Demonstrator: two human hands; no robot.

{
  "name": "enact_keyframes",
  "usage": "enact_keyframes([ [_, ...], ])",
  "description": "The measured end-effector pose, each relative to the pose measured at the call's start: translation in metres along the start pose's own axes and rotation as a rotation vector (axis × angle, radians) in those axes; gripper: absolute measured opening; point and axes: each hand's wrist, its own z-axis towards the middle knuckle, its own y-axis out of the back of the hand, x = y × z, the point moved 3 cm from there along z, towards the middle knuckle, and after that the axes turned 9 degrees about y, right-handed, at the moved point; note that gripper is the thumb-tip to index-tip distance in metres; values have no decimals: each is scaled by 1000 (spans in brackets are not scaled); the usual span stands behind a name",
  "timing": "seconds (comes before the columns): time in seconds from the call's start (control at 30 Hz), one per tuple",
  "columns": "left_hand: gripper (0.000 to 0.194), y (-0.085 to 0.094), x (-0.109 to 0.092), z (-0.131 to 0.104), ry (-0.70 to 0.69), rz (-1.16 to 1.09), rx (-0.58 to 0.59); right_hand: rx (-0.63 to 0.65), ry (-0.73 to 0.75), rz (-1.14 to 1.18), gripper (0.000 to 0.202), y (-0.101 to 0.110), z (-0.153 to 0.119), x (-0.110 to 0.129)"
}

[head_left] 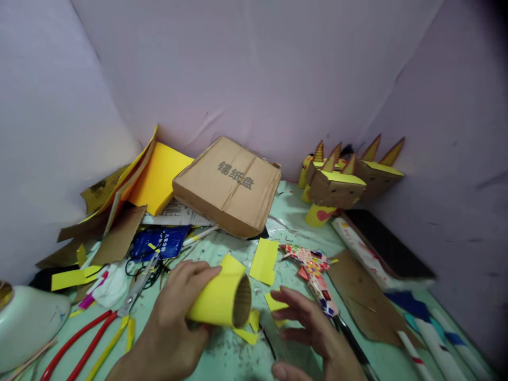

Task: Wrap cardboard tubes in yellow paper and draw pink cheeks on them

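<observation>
Wrapped in my left hand is a yellow paper-covered cardboard tube, its open brown end facing right. My right hand is to the right of the tube, fingers apart and curved, holding nothing. Yellow paper pieces lie behind and beneath the tube. Beyond my right hand rests a colorful patterned glue gun. Red-handled scissors lie to the left of my left hand.
A cardboard box stands at the back, beside yellow sheets. Cardboard animal figures are at the back right. A black-topped box, flat cardboard and markers lie right; a white bottle lies left.
</observation>
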Motion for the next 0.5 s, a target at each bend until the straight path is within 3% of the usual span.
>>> enact_keyframes([
  [0.07,61,-5,-20,-7,-127,-18,12,57,52,20,85,-5,-1,-2],
  [0.13,60,-10,-37,-14,-205,-31,38,46,115,22,90,-11,-5,-3],
  [0.27,66,-18,-50,-21,-303,59,99,76,161,27,59,-23,-8,3],
  [0.33,65,-17,-40,-18,-302,141,82,19,102,55,48,-23,-6,6],
  [0.4,54,-9,-21,-10,-256,239,-7,-105,35,97,46,-17,-3,7],
  [0.43,44,-2,-8,-5,-205,313,-83,-163,9,123,47,-14,-1,6],
  [0.5,26,12,21,7,24,501,-222,-234,-38,182,49,-7,3,3],
])
